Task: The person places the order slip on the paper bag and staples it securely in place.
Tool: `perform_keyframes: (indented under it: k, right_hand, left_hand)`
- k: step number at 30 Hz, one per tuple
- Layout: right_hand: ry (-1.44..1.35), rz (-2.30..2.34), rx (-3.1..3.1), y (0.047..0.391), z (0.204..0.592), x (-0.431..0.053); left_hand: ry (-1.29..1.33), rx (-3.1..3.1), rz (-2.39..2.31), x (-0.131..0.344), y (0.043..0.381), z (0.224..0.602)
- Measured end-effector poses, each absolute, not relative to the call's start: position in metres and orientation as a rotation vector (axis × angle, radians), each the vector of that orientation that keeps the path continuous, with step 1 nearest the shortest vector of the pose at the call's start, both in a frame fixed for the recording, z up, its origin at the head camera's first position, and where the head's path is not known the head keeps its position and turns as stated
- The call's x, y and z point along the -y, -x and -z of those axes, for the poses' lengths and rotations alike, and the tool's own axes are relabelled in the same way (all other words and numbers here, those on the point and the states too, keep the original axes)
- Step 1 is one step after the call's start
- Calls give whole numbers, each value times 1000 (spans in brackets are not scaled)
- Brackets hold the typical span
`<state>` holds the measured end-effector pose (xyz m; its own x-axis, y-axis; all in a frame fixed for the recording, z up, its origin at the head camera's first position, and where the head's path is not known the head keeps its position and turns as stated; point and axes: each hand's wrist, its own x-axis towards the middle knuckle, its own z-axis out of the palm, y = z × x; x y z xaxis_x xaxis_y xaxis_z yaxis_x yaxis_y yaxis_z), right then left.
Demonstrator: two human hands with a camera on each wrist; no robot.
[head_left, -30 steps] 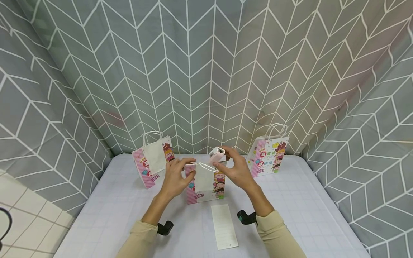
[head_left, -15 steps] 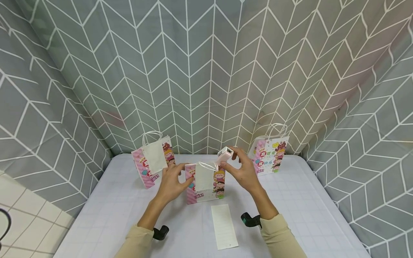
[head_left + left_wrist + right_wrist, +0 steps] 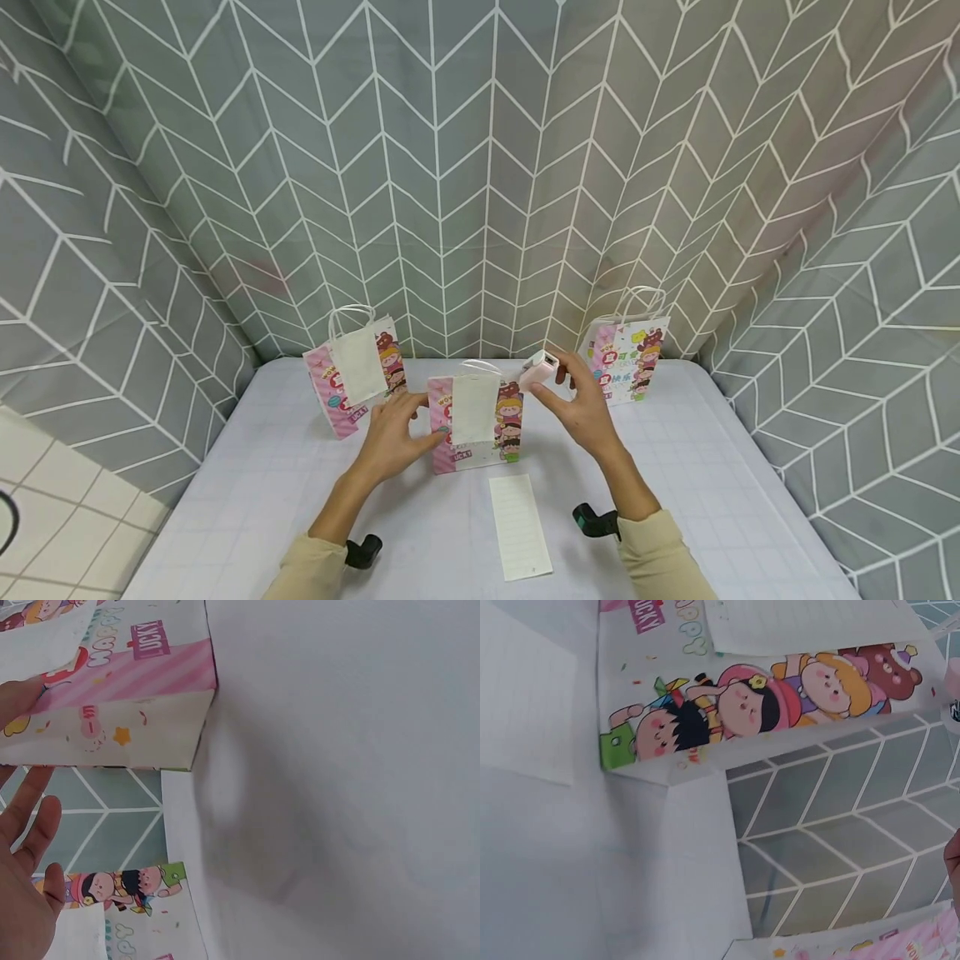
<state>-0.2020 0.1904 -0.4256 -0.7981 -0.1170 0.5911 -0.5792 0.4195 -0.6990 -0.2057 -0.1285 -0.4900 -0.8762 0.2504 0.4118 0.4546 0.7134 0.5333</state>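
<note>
A pink and white paper gift bag (image 3: 442, 454) with cartoon figures stands upright mid-table. A cream paper slip (image 3: 473, 408) lies against its front, and its white handle rises behind the slip. My left hand (image 3: 387, 439) is at the bag's left side, thumb on the front, a finger reaching behind; the other fingers hang loosely curled in the left wrist view. My right hand (image 3: 577, 407) holds a small pink and white stapler (image 3: 538, 370) by thumb and fingers, just right of the bag's top corner. Only the stapler's edge shows in the right wrist view.
Another lined paper slip (image 3: 521, 527) lies flat in front of the bag. A similar bag (image 3: 330, 379) with a slip on it stands back left. One without a visible slip (image 3: 628, 367) stands back right. Patterned grey curtains (image 3: 480, 167) border the white table (image 3: 720, 508).
My right hand has drawn the stapler off the bag's top edge, to the right. The handle has swung up and back. My left hand has shifted slightly left and down along the bag's side.
</note>
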Motion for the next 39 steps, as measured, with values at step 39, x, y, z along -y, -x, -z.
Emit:
perform_keyframes:
  k: [39]
  right_hand:
    - [-233,-1231,2599,170,484,-268]
  left_hand:
    - [422,2612,957,152,203,503]
